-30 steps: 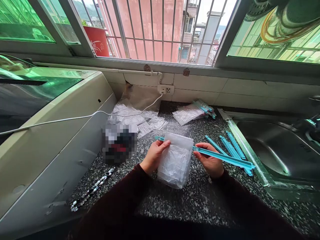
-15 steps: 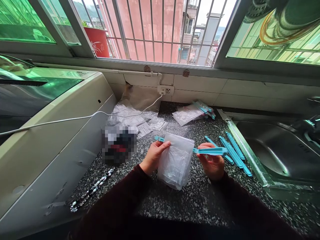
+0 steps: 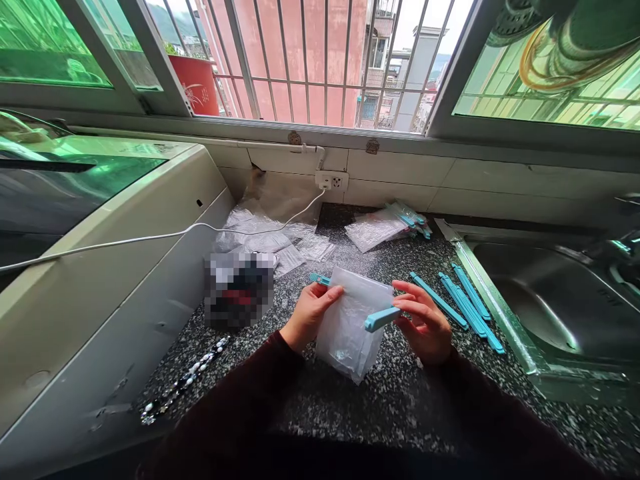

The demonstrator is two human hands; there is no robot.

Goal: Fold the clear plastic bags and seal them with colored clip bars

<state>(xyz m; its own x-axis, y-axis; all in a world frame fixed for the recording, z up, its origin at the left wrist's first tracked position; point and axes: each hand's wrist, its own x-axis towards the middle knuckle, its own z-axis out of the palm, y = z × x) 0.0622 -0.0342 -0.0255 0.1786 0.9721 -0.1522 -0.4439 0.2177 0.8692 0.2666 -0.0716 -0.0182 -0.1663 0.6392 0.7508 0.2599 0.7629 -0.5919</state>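
My left hand (image 3: 311, 313) pinches a clear plastic bag (image 3: 350, 333) near its upper left corner, thumb in front. One end of a blue bag sealing clip (image 3: 382, 319) pokes out behind that thumb. Its other arm slants across the front of the bag at the upper right, standing away from the film. My right hand (image 3: 423, 321) has its fingers on the clip at the bag's right edge. Most of the clip's rear bar is hidden behind the bag. Several loose blue clips (image 3: 463, 303) lie on the counter to the right of that hand.
Clear bags (image 3: 270, 233) are heaped at the back left, by a blurred dark object (image 3: 239, 290). Clipped bags (image 3: 385, 225) lie at the back. A steel sink (image 3: 540, 293) is on the right, a beaded string (image 3: 187, 380) front left. A white cable (image 3: 190, 228) crosses above the heap.
The clip's free arm has swung from pointing right to lying leftward over the bag's front. My right fingers have shifted to the bag's right edge and spread; my left hand keeps its hold.
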